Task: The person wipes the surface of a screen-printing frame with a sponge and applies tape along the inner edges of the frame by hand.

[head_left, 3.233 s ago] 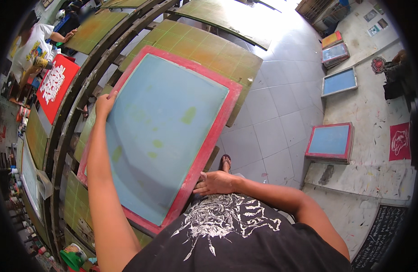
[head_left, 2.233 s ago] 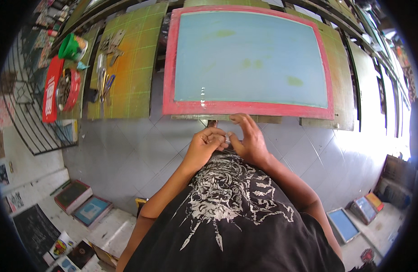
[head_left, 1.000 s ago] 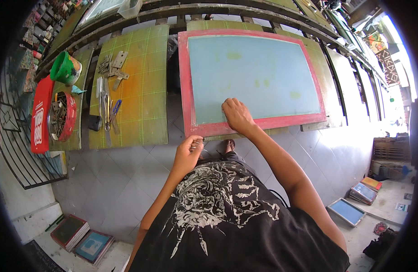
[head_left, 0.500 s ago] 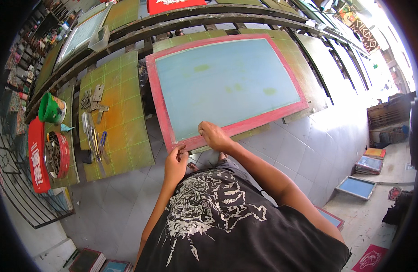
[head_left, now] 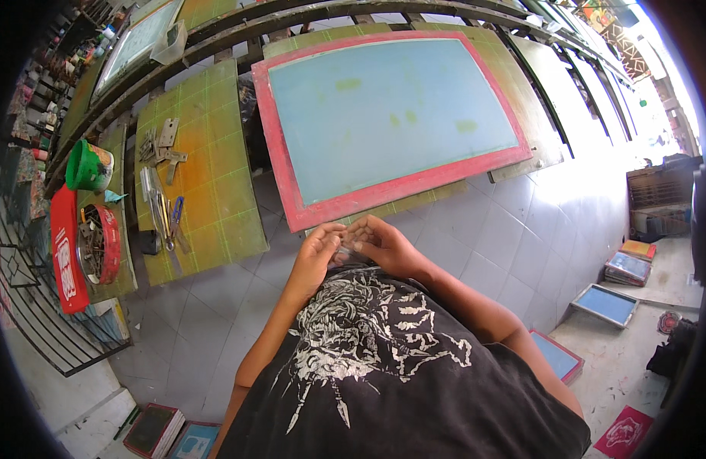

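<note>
A large screen-printing frame (head_left: 288, 180) with a red border lies on a green board, its pale blue mesh (head_left: 391, 115) marked by a few yellowish patches. Just off its near edge, in front of my shirt, my two hands meet. My left hand (head_left: 317, 258) has its fingers curled in, with the tips against those of the other hand. My right hand (head_left: 385, 246) is bent inward the same way, fingers pressed together. Something small and pale may be between them, but I cannot make it out. Neither hand touches the frame.
On the left board (head_left: 208, 168) lie metal hinges (head_left: 168, 134), a blue cutter (head_left: 177, 210) and other slim tools. Beyond it stand a green bucket (head_left: 89, 166) and a round red tin (head_left: 100, 245) of metal parts. More framed screens (head_left: 607, 304) rest at the right.
My right hand has left the near border of the frame and come down beside my left. The left hand has also come away from the frame's corner.
</note>
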`<state>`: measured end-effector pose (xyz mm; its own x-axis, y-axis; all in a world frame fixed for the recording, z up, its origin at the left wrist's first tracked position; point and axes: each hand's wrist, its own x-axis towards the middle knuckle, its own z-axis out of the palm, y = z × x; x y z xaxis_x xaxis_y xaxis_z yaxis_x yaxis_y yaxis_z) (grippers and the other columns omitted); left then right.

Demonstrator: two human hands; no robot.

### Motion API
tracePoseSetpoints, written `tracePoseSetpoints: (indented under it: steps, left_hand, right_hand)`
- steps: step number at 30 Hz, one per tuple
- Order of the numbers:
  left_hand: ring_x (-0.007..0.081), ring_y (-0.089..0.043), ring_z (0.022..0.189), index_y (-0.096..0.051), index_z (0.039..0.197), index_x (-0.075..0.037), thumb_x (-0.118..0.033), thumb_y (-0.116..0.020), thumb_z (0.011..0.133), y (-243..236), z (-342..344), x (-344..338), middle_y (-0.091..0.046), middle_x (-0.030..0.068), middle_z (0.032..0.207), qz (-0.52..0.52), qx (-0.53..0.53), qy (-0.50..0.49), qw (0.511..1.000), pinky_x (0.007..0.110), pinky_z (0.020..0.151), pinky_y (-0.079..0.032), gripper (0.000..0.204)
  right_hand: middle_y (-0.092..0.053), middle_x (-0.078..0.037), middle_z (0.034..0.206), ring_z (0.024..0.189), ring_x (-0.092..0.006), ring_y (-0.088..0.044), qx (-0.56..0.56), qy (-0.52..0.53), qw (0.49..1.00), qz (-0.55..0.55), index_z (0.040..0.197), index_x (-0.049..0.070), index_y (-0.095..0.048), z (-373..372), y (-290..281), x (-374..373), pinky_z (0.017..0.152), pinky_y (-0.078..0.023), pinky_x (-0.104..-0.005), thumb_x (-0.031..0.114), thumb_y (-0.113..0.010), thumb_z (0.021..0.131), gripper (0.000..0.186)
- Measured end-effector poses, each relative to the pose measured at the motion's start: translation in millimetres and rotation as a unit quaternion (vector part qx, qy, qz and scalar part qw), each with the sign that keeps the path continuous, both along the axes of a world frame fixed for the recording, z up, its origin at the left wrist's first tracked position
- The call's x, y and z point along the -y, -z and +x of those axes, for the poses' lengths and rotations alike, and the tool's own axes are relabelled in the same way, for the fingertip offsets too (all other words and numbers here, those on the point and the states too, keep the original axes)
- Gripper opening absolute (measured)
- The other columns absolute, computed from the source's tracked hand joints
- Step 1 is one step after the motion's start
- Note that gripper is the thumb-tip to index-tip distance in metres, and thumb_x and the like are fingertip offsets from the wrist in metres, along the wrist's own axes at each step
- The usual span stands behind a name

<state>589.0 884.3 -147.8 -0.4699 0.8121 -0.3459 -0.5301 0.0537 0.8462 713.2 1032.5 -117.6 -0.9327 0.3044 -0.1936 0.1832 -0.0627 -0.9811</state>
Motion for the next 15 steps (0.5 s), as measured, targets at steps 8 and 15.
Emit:
tracePoseSetpoints:
  steps: [8,15]
  left_hand:
    - [0.0107,-0.060,0.067,-0.057,0.094,0.000,-0.008,-0.059,0.094,8,17,-7,-0.065,0.0061,0.079,-0.045,-0.044,0.032,0.998,0.023,0.059,-0.048,0.008]
    - [0.0117,-0.063,0.064,-0.058,0.086,-0.004,-0.009,-0.059,0.094,2,57,-43,-0.067,0.0064,0.078,-0.065,0.034,-0.017,0.997,0.023,0.060,-0.051,0.010]
  right_hand:
    - [-0.066,-0.010,0.098,0.087,-0.0180,-0.063,-0.011,0.000,0.995,0.097,0.105,0.003,-0.062,16,3,-10,0.078,-0.049,-0.0317,0.005,-0.063,0.085,0.019]
    - [-0.065,-0.013,0.100,0.094,-0.0322,-0.062,-0.078,-0.064,0.957,0.273,0.103,0.006,-0.064,42,-10,-54,0.083,-0.049,-0.0409,0.014,-0.070,0.080,0.025]
